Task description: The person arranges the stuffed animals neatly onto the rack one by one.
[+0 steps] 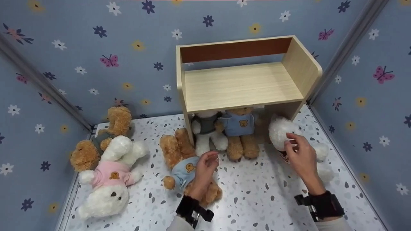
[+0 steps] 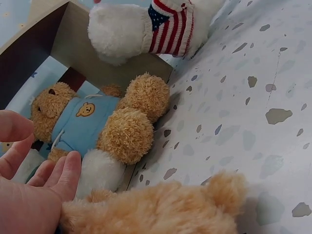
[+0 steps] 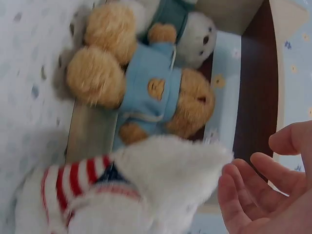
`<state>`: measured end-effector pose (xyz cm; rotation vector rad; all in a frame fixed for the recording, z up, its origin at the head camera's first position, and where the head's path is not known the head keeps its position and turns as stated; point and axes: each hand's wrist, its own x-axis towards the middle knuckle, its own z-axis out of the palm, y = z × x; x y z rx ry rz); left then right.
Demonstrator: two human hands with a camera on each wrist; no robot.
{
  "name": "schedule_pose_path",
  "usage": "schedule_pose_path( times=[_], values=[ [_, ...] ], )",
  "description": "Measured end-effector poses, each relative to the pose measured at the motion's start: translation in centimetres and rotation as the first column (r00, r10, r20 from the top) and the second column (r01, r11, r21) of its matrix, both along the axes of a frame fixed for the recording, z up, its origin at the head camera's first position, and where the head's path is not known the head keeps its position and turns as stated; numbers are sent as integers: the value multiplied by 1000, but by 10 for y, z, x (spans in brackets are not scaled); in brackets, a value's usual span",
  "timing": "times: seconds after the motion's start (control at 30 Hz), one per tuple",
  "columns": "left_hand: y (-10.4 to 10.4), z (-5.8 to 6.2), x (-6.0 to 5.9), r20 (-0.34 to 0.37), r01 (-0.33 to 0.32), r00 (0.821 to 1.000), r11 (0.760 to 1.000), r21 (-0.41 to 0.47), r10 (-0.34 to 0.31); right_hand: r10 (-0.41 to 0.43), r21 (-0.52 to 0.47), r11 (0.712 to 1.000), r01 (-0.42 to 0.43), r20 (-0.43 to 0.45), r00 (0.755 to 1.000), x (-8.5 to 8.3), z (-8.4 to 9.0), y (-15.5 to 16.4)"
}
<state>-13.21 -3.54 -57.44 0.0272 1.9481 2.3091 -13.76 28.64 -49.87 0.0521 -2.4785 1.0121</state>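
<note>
My right hand (image 1: 301, 157) is beside the head of a white teddy bear (image 1: 280, 132) at the shelf's right opening. Its fingers are spread loosely, fingertips right at the fur, gripping nothing. That bear wears a sweater (image 3: 80, 183) with red and white stripes and a starred blue patch. Over a brown teddy bear (image 1: 183, 172) lying on its back in a light blue shirt hovers my left hand (image 1: 205, 170), its fingers loosely bent around nothing. Under the shelf sit a white bear in dark green (image 1: 205, 126) and a brown bear in a blue hoodie (image 1: 239, 125), side by side.
The light wooden shelf (image 1: 240, 85) stands against the flowered back wall (image 1: 192, 19). At left, a white bear in a pink shirt (image 1: 110, 175) lies against a brown bear (image 1: 85, 155). The speckled floor (image 1: 250, 192) meets a side wall (image 1: 369, 128) at right.
</note>
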Motion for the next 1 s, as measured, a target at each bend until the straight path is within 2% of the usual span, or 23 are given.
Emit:
schedule_pose_path(
  times=[0.1,0.23,0.43,0.6,0.83,1.0],
  values=[
    [-1,-1,1,-9,-14,1000,1000,-20,14,-47,103,994,46,5,999,2,-11,13],
    [-1,-1,2,-33,-28,999,999,-33,26,-73,217,974,63,41,996,6,-30,23],
    [0,0,2,-19,-16,1000,1000,-20,16,-121,318,943,95,62,991,11,-46,30],
    [1,1,2,-7,-21,1000,1000,-11,21,-116,352,932,91,50,992,10,-54,33],
    [0,3,2,25,-17,1000,1000,-11,18,-141,371,923,102,80,987,8,-64,33],
    [0,1,1,31,-15,999,1000,-3,15,-160,402,906,135,31,987,8,-70,33]
  ],
)
